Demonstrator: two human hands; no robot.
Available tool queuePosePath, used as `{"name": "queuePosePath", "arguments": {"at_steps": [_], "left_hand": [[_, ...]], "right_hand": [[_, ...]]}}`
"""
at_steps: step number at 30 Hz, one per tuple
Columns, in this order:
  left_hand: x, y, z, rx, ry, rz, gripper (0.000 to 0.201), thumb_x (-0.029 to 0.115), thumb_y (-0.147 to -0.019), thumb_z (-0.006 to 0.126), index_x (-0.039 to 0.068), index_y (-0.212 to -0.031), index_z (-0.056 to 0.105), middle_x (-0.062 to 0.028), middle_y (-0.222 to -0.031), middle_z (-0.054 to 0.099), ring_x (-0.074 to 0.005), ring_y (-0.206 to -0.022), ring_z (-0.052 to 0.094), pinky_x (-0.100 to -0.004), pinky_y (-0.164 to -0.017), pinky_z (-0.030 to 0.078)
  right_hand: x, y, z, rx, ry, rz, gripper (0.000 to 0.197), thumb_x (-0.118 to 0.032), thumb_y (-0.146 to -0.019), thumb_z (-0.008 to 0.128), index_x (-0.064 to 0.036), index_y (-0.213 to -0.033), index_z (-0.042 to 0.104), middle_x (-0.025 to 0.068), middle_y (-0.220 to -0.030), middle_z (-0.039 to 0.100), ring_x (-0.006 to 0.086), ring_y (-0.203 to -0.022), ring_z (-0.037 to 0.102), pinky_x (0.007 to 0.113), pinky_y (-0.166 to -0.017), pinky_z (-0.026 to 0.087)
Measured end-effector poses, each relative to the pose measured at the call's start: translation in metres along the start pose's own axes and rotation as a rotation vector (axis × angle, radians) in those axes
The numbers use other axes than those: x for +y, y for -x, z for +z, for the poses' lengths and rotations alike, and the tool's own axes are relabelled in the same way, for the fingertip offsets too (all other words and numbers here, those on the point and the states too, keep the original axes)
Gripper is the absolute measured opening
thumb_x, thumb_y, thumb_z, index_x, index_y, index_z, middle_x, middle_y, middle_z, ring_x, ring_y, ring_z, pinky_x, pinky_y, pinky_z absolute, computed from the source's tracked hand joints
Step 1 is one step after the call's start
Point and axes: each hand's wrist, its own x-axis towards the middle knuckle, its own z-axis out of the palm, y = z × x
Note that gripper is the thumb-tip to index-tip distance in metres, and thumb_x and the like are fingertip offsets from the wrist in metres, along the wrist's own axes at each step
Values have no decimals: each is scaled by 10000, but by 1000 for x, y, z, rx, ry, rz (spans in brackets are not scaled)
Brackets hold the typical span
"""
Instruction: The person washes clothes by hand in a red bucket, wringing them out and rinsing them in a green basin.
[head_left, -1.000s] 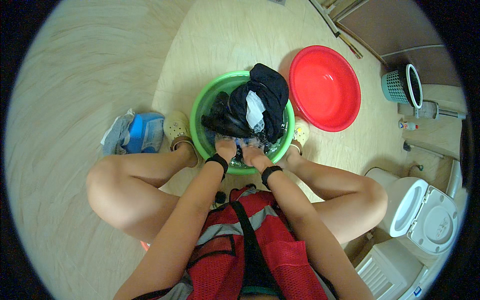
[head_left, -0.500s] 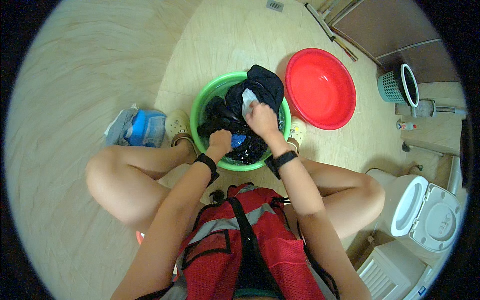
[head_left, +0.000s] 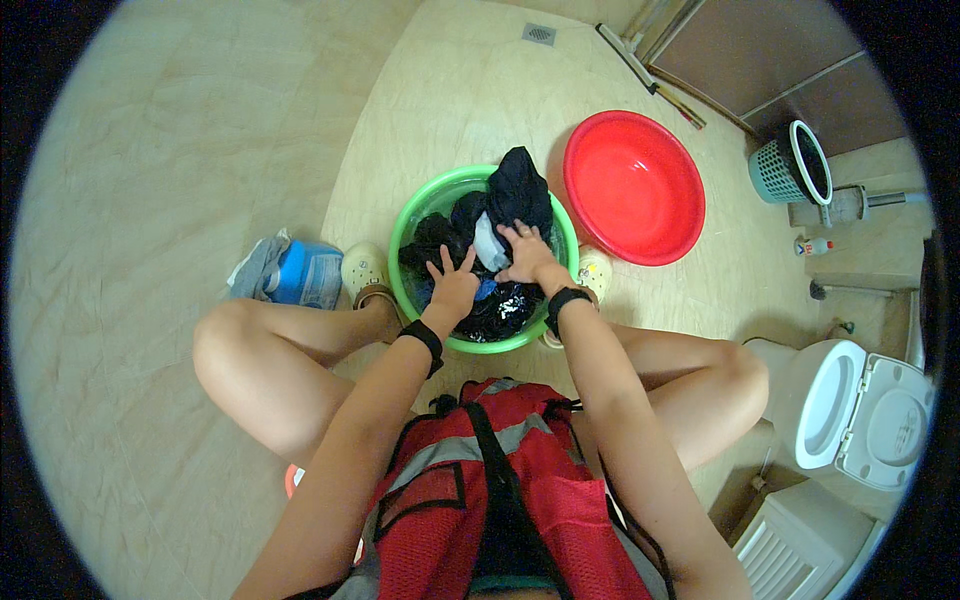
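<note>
Wet dark clothes (head_left: 516,195) fill the green basin (head_left: 402,208) between my feet, with water around them. My left hand (head_left: 455,289) has its fingers spread over the dark cloth on the near left side. My right hand (head_left: 530,255) lies with fingers apart against the heap on the right, beside a whitish patch of cloth (head_left: 489,243). A bit of blue (head_left: 485,290) shows between my hands; I cannot tell what it is. Neither hand grips anything that I can see.
A red basin (head_left: 640,190) stands beside the green one on the right. Left of my foot lies a blue-and-clear plastic bag (head_left: 308,275). Along the right are a toilet (head_left: 822,410), a teal basket (head_left: 776,172) and a small bottle (head_left: 812,246). A squeegee (head_left: 640,72) lies at the far wall.
Both hands were closed; their fingers are now spread. The right hand has let go of the whitish cloth, which lies on the heap. The view has shifted slightly.
</note>
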Motion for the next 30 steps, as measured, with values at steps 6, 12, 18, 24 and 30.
{"name": "queuePosePath", "arguments": {"at_steps": [6, 12, 18, 24, 30], "left_hand": [[-4, -7, 12, -82, -54, 35, 53, 52, -734, 589, 79, -733, 634, -118, -1489, 137, -557, -1291, 75, -694, -984, 175], [-14, -13, 28, -58, -56, 65, 50, 71, -734, 595, 74, -729, 645, -119, -1495, 104, -551, -1293, 93, -669, -995, 196], [-13, -29, 40, -54, -38, 77, 56, 78, -734, 602, 68, -731, 657, -127, -1495, 99, -550, -1285, 130, -637, -992, 251], [-19, -34, 37, -179, -67, 70, 120, 69, -742, 572, 51, -811, 669, -163, -1467, 166, -544, -1260, 207, -601, -986, 300], [-18, -34, 40, -170, -129, 63, 195, 69, -727, 558, 56, -883, 675, -189, -1435, 244, -549, -1250, 234, -602, -971, 319]], "right_hand": [[4, 1, 11, -94, -74, 26, 1076, -321, -488, 838, -188, -1387, 263, 227, -1446, 189, 489, -1292, 200, 473, -1066, 261], [13, -20, 26, -156, -17, 11, 1088, -316, -496, 826, -140, -1381, 218, 231, -1439, 191, 449, -1312, 189, 448, -1093, 210], [25, -39, 33, -275, -34, 90, 1152, -336, -505, 824, -115, -1409, 147, 236, -1420, 229, 407, -1304, 245, 423, -1064, 272], [-9, -33, -26, -49, 71, 44, 394, -188, -619, 680, -24, -965, 588, 207, -969, 618, 350, -928, 602, 400, -782, 512], [5, -62, -70, 650, 20, 43, 637, -77, -664, 697, -97, -1243, 433, 200, -1139, 505, 356, -1138, 445, 404, -890, 431]]}}
